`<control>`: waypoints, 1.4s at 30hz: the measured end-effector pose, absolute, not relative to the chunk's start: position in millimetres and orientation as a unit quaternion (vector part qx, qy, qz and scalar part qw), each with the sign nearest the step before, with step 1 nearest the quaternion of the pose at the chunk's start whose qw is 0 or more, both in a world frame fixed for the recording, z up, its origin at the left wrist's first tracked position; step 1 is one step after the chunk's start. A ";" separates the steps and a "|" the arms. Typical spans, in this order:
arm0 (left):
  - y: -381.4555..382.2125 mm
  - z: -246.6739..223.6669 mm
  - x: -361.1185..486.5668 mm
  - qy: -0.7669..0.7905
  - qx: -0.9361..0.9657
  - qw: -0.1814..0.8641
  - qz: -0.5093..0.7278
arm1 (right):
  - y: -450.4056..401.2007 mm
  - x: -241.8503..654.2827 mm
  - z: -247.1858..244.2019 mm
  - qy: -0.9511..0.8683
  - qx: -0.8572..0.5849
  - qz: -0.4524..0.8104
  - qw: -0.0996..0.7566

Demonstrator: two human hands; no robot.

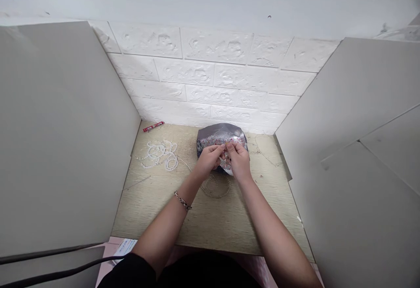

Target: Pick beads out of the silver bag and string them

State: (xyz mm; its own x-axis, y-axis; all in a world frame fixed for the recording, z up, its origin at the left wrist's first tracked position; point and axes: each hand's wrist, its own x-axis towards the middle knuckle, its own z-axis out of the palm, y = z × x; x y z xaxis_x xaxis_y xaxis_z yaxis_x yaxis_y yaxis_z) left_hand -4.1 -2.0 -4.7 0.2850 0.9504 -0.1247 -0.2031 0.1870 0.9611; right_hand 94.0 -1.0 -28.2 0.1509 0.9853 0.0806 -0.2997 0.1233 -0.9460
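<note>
A shiny silver foil bag [219, 135] full of small coloured beads lies at the back of the wooden table [210, 218]. My left hand [208, 160] and my right hand [239, 160] meet just in front of it, fingertips pinched together on something tiny that I cannot make out, perhaps a bead. A thin strand of beads [215, 187] loops on the table below my hands. A bracelet [182, 201] sits on my left wrist.
A coil of white beaded string [160, 154] lies to the left. A small red object [153, 126] rests at the back left corner. Grey boards [65, 139] wall both sides; a white brick wall [210, 87] stands behind.
</note>
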 end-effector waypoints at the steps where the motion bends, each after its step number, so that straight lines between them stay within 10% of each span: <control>1: -2.4 -4.3 -4.1 0.403 0.459 0.657 0.442 | -1.4 93.8 -27.2 -0.410 -0.420 0.511 0.628; 29: -2.7 -2.3 -4.8 0.429 0.538 0.616 0.384 | 6.6 98.1 -24.8 -0.205 -0.313 0.686 0.625; 42: -2.5 -16.9 -2.9 0.472 0.704 0.274 0.455 | -0.8 97.4 -18.5 -0.142 -0.194 0.775 0.584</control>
